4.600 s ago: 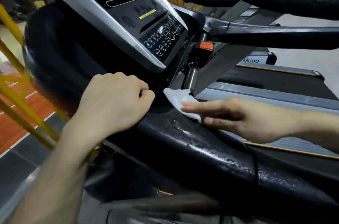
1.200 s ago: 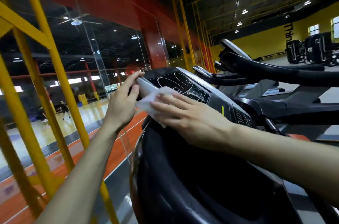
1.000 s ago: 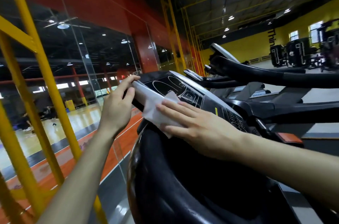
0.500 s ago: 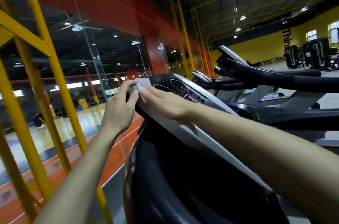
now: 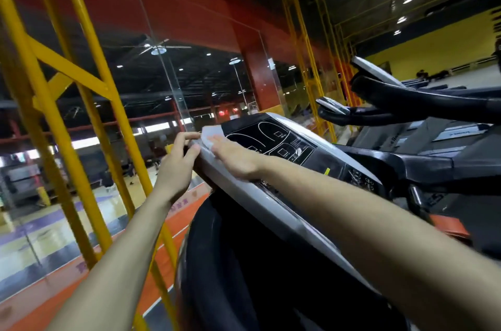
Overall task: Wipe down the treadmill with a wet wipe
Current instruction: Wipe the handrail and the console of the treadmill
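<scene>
The treadmill's console [image 5: 273, 138] is black with a silver rim [image 5: 260, 203] and tilts up ahead of me. My right hand [image 5: 235, 159] lies flat near the console's top left corner, fingers straight, pressing a white wet wipe [image 5: 210, 136] onto the silver rim. Only the wipe's far edge shows past the fingertips. My left hand [image 5: 177, 165] grips the console's top left corner, fingers curled over its back edge and thumb on the side. The two hands almost touch.
Yellow steel posts [image 5: 81, 86] and a glass wall stand close on the left, with an orange floor beyond. More treadmills with black handlebars [image 5: 423, 102] line up on the right. The black curved shroud [image 5: 244, 263] of this treadmill fills the space below my arms.
My right hand slid the wipe up the silver rim from its lower left side to the top corner, then a little onto the panel edge. My left hand kept its hold on the corner.
</scene>
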`<state>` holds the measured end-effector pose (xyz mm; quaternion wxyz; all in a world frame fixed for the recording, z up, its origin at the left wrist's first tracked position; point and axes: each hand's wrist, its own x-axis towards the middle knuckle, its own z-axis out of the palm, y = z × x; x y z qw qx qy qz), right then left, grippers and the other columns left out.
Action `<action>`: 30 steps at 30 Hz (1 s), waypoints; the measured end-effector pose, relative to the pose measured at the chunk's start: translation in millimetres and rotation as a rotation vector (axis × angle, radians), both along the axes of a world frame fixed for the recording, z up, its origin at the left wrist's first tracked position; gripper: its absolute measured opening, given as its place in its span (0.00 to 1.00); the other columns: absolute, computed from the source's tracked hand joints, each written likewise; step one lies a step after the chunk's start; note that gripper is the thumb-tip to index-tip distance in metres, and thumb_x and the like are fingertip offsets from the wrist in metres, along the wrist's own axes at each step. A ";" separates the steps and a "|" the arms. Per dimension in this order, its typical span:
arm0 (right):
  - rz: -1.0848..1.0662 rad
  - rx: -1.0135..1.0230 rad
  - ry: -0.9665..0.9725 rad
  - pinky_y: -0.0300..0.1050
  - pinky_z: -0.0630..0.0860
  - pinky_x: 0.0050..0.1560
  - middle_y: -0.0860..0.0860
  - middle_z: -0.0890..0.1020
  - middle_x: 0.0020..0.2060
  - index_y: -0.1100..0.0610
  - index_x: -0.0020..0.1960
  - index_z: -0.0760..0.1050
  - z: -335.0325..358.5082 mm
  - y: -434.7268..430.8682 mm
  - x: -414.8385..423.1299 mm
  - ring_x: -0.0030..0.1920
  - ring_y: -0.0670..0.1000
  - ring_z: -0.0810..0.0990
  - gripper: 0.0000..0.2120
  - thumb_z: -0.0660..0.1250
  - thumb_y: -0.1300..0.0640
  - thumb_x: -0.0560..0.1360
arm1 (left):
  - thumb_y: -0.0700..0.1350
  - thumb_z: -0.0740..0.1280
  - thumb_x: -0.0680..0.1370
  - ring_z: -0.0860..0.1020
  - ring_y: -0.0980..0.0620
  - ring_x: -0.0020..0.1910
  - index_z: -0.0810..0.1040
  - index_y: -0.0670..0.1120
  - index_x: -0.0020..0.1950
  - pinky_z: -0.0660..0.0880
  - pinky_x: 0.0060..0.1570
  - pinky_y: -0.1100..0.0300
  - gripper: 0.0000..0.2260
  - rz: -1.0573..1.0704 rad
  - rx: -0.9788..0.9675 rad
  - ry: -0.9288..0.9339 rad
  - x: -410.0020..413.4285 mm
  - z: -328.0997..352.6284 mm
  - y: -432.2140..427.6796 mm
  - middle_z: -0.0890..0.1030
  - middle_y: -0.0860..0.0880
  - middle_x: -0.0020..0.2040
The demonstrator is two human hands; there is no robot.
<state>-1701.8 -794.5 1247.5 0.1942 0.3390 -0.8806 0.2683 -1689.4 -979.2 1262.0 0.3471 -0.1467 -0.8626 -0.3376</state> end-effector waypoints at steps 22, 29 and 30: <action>-0.016 -0.192 0.090 0.60 0.66 0.77 0.49 0.66 0.81 0.44 0.85 0.50 -92.9 51.9 69.6 0.77 0.58 0.69 0.26 0.47 0.41 0.88 | 0.65 0.49 0.87 0.56 0.38 0.85 0.62 0.61 0.82 0.60 0.80 0.39 0.24 0.153 -0.422 0.010 5.3 -15.1 13.0 0.49 0.44 0.87; -0.283 0.020 0.119 0.52 0.51 0.85 0.44 0.48 0.87 0.47 0.87 0.43 -243.1 161.2 147.1 0.85 0.43 0.47 0.31 0.43 0.38 0.88 | 0.73 0.43 0.83 0.29 0.51 0.83 0.56 0.55 0.87 0.32 0.81 0.38 0.37 0.095 -0.881 0.242 10.9 -41.1 34.5 0.38 0.48 0.87; -0.272 0.013 0.106 0.53 0.50 0.85 0.45 0.50 0.87 0.48 0.87 0.45 -225.1 148.5 135.2 0.85 0.42 0.48 0.31 0.44 0.39 0.88 | 0.73 0.43 0.82 0.28 0.52 0.83 0.57 0.55 0.86 0.30 0.80 0.37 0.37 0.089 -0.878 0.224 10.5 -42.3 38.5 0.40 0.48 0.88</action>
